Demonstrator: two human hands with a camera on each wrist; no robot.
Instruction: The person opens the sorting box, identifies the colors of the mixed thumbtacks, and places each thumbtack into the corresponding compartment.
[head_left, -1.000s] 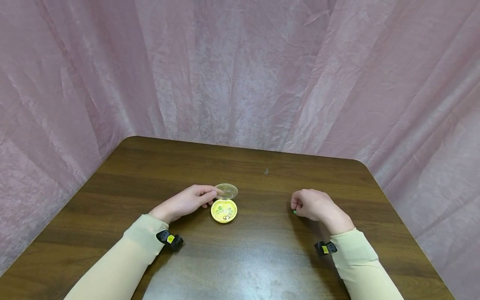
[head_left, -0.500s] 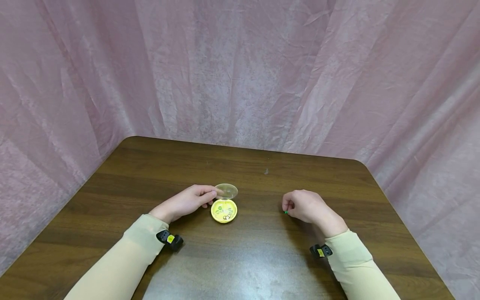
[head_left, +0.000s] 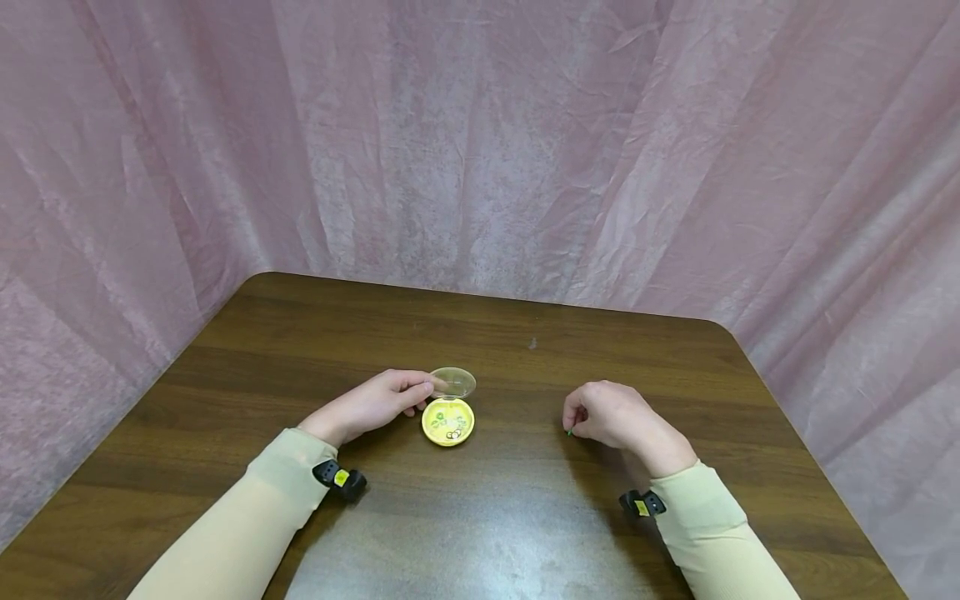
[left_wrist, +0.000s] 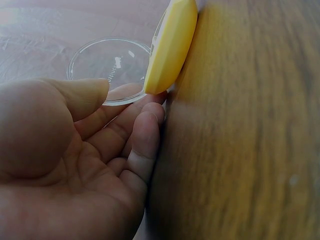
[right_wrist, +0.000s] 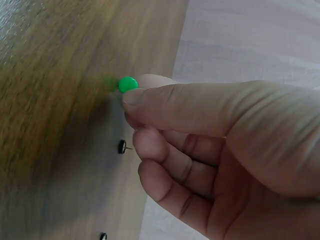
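Observation:
With thumb and fingers on either side, my left hand [head_left: 375, 404] pinches the raised clear lid [head_left: 456, 382] of a small round yellow case [head_left: 435, 435]. Leaf prints and a few tiny ring-like pieces [head_left: 453, 434] show inside the case. To the right, my right hand [head_left: 618, 412] pinches a small green round-headed stud [right_wrist: 128, 84] between thumb and index finger, just over the table. Its other fingers are curled. In the right wrist view, a black stud [right_wrist: 122, 147] with a thin pin lies near the fingertips, and another small black piece [right_wrist: 103, 236] is farther down.
The brown wooden table [head_left: 510, 508] has rounded far corners, with a pink curtain [head_left: 480, 150] hanging behind and along its sides. A small pale mark [head_left: 533, 342] shows toward the back.
My right hand has shifted left across the table with the green stud, mostly in the first half second, then dipped slightly. The left hand, lid and case stay in place.

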